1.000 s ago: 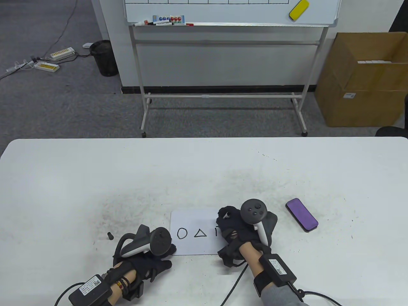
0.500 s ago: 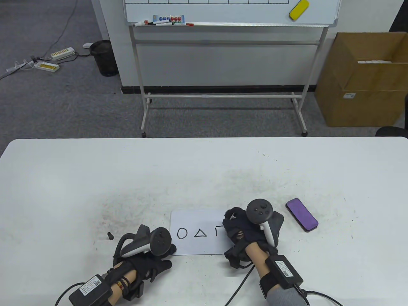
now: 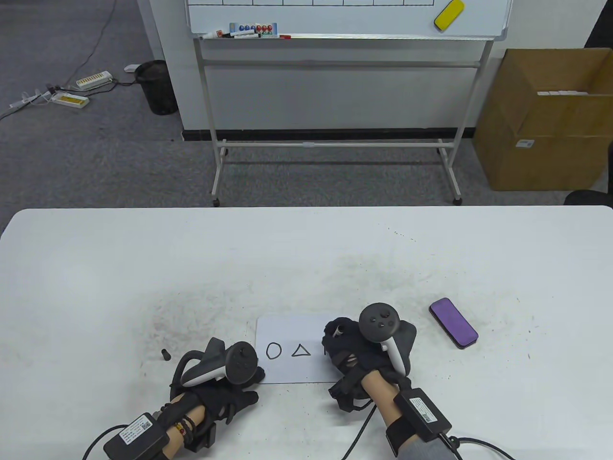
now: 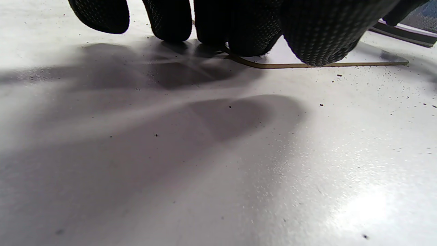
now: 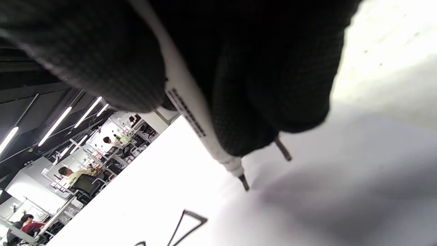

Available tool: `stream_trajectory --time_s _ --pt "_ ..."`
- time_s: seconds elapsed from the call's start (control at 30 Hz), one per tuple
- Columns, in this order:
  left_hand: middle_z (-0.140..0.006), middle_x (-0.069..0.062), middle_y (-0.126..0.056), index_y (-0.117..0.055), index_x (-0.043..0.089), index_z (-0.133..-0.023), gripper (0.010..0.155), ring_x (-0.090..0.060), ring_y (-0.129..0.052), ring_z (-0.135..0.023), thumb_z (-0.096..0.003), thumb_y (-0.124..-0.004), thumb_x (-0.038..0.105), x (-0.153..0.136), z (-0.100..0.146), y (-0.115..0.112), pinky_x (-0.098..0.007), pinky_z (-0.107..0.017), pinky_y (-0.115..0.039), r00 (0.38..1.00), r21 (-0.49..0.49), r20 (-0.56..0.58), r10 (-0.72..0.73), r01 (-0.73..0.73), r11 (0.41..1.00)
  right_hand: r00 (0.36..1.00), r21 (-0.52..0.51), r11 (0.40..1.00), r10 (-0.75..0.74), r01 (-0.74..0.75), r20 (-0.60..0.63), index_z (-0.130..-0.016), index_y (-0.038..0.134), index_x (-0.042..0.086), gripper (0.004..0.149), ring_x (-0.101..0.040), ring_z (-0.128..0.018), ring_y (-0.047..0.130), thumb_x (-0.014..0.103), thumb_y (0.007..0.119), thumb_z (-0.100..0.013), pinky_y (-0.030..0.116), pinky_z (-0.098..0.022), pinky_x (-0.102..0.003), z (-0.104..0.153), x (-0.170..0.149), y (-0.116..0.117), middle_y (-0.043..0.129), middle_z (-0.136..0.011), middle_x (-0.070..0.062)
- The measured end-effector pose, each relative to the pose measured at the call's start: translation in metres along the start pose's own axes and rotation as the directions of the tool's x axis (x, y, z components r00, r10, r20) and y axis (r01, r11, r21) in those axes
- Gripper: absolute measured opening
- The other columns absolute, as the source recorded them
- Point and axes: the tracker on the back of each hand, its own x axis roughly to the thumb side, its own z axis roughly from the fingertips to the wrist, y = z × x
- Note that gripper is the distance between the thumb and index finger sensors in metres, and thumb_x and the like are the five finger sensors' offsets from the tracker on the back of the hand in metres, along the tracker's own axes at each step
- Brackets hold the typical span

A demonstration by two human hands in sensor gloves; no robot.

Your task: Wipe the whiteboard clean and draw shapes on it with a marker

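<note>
Right hand [image 3: 364,352]: marker [image 5: 191,112] gripped, tip on whiteboard [image 3: 287,330].
Left hand [image 3: 225,378]: fingers extended, pressed on whiteboard's left corner.
Eraser [image 3: 453,322]: right of whiteboard.

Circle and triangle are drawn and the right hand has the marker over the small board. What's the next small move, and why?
Probably bring the marker tip down and carry on the third shape right of the triangle. The right hand grips it, tip poised at the whiteboard; the left hand pins the board's corner.
</note>
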Motion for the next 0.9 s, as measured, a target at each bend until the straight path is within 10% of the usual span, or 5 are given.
stream_trajectory --time_s 0.57,0.9 --pt "-0.118 0.002 -0.052 -0.066 0.031 -0.099 0.064 -0.032 -0.054 -0.112 -0.0393 -0.075 0.05 0.0 0.0 -0.001 -0.064 -0.076 -0.055 1.0 0.015 0.002 -0.001 0.0 1.0 0.998 -0.051 0.998 -0.033 0.03 -0.058 -0.074 0.094 0.023 0.044 -0.029 -0.051 0.115 0.038 0.096 -0.033 0.099 -0.036 -0.035 0.003 -0.021 -0.017 0.1 -0.075 -0.01" --pt "-0.115 -0.005 -0.062 -0.067 0.029 -0.099 0.066 -0.033 -0.067 -0.106 -0.0376 -0.077 0.051 -0.002 0.008 0.011 -0.062 -0.074 -0.062 1.0 0.124 -0.027 0.012 -0.008 0.992 0.952 -0.089 0.948 -0.301 0.305 0.056 -0.075 0.093 0.025 0.044 -0.027 -0.053 0.114 0.039 0.094 -0.034 0.098 -0.037 -0.034 0.032 -0.008 -0.04 0.098 -0.077 -0.009"
